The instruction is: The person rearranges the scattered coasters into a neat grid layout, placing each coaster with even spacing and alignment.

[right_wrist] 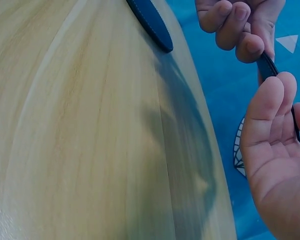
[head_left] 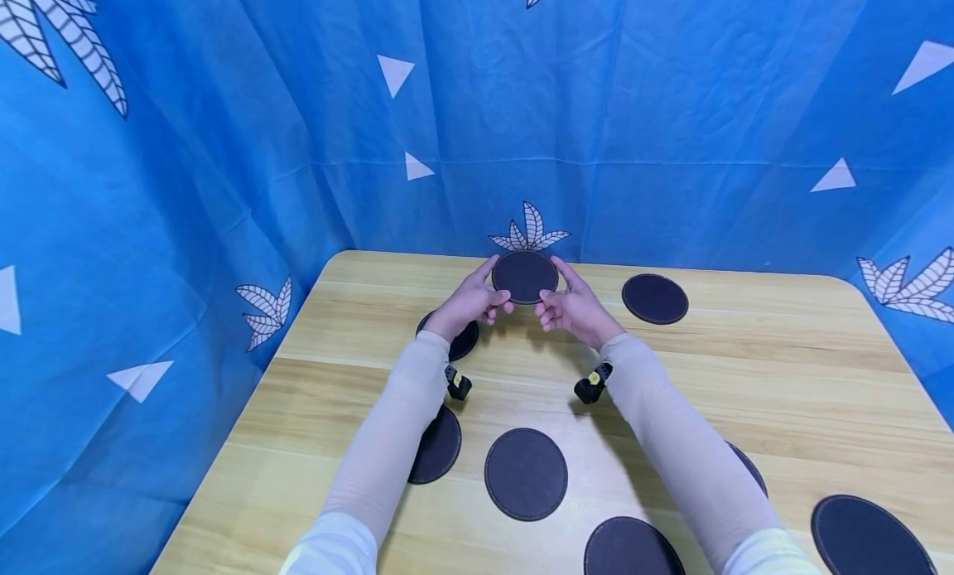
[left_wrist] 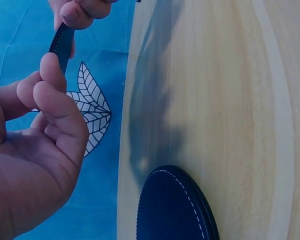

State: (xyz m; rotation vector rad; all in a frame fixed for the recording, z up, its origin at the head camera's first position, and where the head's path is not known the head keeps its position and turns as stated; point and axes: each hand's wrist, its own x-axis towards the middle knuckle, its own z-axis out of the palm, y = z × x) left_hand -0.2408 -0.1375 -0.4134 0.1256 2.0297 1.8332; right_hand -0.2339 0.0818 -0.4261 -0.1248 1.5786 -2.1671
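A round dark coaster (head_left: pixel 525 277) with a stitched rim is held up above the far edge of the table. My left hand (head_left: pixel 468 301) pinches its left side between thumb and fingers, and my right hand (head_left: pixel 572 310) pinches the right side the same way. Both wrist views show this coaster nearly edge-on, partly hidden by fingers. Beneath my left wrist lies another dark coaster (head_left: pixel 465 341), partly covered by the hand. To the right of my right hand a further coaster (head_left: pixel 655 299) lies flat on the wood.
The light wooden table (head_left: pixel 745 351) carries several more coasters: one beside my left forearm (head_left: pixel 438 446), one in the middle (head_left: pixel 526 474), others nearer the front (head_left: pixel 632 550) and right (head_left: pixel 872 535). My right forearm partly hides one. Blue patterned cloth (head_left: pixel 492 103) hangs behind and at the left.
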